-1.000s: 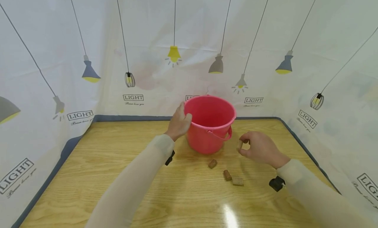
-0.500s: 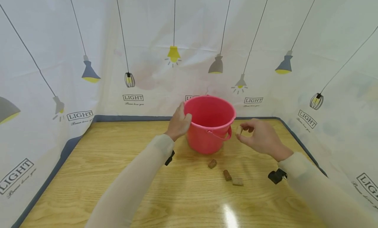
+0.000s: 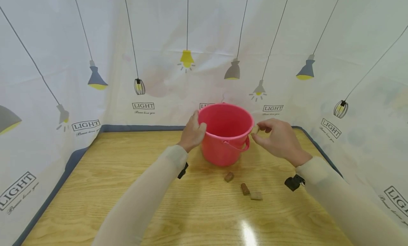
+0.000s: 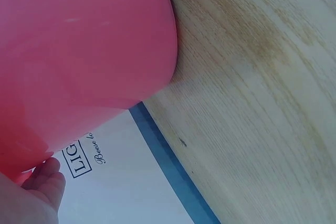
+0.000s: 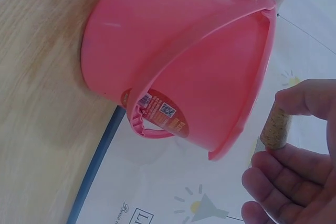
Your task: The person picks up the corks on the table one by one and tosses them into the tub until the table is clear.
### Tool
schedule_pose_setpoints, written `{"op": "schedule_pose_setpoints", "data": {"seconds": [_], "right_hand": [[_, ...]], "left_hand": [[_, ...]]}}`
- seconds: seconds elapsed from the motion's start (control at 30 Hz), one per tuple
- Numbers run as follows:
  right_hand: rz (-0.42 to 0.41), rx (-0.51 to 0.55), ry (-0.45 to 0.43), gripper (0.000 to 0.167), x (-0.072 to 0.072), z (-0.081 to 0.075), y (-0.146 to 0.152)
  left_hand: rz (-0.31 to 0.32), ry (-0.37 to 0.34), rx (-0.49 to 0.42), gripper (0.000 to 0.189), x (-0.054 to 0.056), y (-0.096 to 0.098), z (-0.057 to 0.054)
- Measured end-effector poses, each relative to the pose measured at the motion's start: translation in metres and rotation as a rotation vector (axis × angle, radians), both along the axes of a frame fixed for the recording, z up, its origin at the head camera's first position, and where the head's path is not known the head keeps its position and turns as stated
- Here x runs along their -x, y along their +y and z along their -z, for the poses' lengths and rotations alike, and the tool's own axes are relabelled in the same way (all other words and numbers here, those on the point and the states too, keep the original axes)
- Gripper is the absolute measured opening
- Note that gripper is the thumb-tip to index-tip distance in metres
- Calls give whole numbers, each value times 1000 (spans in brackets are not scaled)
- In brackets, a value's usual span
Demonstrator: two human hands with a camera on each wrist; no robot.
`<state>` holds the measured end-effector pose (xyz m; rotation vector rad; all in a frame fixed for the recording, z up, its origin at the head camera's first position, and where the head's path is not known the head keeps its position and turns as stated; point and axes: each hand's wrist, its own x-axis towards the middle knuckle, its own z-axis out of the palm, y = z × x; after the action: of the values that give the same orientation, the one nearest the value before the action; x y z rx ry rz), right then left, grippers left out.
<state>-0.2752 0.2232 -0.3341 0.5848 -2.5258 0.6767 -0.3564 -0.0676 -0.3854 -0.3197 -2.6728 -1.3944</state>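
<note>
A pink bucket [image 3: 220, 150] stands upright on the table, its handle hanging down at the right front. My left hand [image 3: 193, 132] grips the bucket's rim on the left side, thumb over the near edge. Between thumb and fingertips my right hand [image 3: 280, 139] pinches a cork [image 5: 276, 124], held just right of the rim. In the right wrist view the cork is apart from the bucket wall. On the wood in front of the bucket lie three more corks: one brown cork [image 3: 228, 176], a darker cork [image 3: 244, 189] and a pale cork [image 3: 256, 195]. The bucket's bottom inside is hidden.
The wooden table [image 3: 143, 175] has a dark blue border [image 3: 143, 127] along its back. A white cloth [image 3: 165, 79] printed with hanging lamps surrounds it on the back and both sides. The bucket stands close to the back cloth.
My right hand has risen and moved left with the cork, from beside the bucket's lower wall to its rim. My left hand, the bucket and the corks on the table stay put.
</note>
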Motion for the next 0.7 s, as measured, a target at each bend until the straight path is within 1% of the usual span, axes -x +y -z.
{"op": "schedule_pose_setpoints", "data": {"seconds": [0.23,0.43,0.6,0.7], "right_hand": [[-23,34,0,22,8,-6,-9],[-30,36,-12,14,15,-8,-18],[-19,33,-44,16,20,-10,-25],[-15,27,-49,18,22,-11,-29]], "left_hand": [[-3,3,-5,70,-1,1,-1],[3,4,-5,70,0,1,0],[3,4,-1,71,0,0,0],[0,6,3,71,-1,0,0]]}}
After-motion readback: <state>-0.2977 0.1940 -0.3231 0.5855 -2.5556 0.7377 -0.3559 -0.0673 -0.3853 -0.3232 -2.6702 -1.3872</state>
